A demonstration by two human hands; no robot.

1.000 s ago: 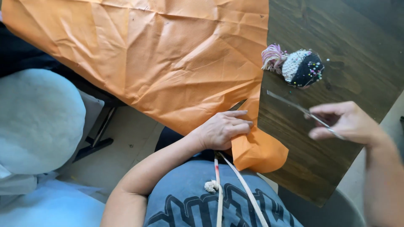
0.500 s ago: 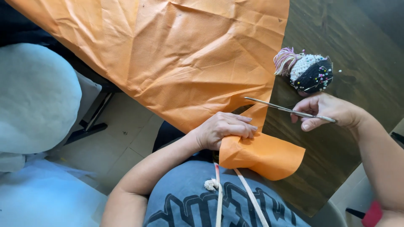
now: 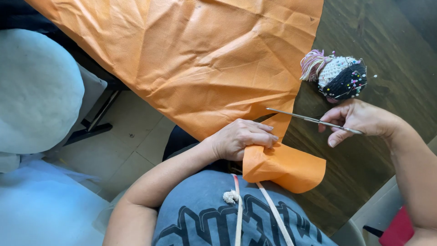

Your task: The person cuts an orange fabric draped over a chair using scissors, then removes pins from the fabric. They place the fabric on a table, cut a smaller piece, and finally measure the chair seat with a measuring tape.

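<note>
A large orange non-woven fabric sheet [image 3: 214, 64] lies across a dark wooden table [image 3: 387, 32] and hangs over its near edge. My left hand [image 3: 241, 138] presses down on the fabric's edge, where a partly cut orange flap [image 3: 284, 166] folds toward me. My right hand [image 3: 362, 120] grips metal scissors [image 3: 300, 117], whose thin blades point left at the slit in the fabric, just above my left fingers. A crocheted pincushion [image 3: 339, 76] with coloured pins and a yarn tuft sits on the table just above my right hand.
A grey padded chair [image 3: 36, 91] stands at the left over a tiled floor [image 3: 132, 146]. A white cloth or bag [image 3: 41, 209] lies at lower left. Something red [image 3: 400, 228] shows at the lower right corner. My grey printed shirt and a drawstring fill the bottom.
My right hand has brought the scissors leftward, from off to the right up to the slit in the fabric. The cut flap has folded further toward me under my left hand.
</note>
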